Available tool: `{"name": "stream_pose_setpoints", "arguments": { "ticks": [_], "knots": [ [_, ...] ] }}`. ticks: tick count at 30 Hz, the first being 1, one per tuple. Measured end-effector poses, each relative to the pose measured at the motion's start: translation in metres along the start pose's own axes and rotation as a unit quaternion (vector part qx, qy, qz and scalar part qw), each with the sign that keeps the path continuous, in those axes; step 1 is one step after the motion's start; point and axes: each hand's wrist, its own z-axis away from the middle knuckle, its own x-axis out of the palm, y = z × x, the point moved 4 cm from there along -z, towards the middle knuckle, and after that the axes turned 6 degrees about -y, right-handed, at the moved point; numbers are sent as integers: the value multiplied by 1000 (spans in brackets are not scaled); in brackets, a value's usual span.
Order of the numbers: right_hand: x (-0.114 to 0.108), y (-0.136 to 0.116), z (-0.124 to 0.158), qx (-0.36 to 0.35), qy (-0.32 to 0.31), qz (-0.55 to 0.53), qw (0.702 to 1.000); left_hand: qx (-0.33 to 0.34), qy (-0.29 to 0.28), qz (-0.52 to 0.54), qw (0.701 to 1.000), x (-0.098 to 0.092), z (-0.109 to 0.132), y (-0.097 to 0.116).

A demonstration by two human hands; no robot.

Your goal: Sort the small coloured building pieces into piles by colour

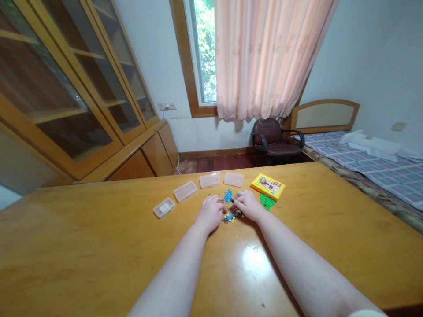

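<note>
My left hand rests on the table with curved, spread fingers at the left of the small toy pieces, and I see nothing held in it. My right hand is closed in a pinch, with a small dark piece at its fingertips. Between and beyond the hands lies a pile of blue pieces. Nearer to me is a mixed pile of blue, white, yellow and brown pieces. Brown and tan pieces lie partly hidden under my right hand. Green pieces are spread right of it.
Several clear plastic boxes form an arc along the far left of the wooden table; the leftmost box has something white inside. A yellow picture box lies at right. Beyond stand an armchair, a bed and a glass-door cabinet.
</note>
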Motion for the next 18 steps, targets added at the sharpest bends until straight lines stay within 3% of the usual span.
{"name": "stream_pose_setpoints", "arguments": {
  "ticks": [6,12,18],
  "knots": [
    [-1,2,1,6,15,6,1000,-41,30,-2,999,-6,0,-4],
    [-2,-8,2,-45,-14,-36,998,-10,37,9,999,-5,0,-1],
    [1,1,0,4,15,9,1000,56,-16,20,998,-2,1,10]
  ]
}}
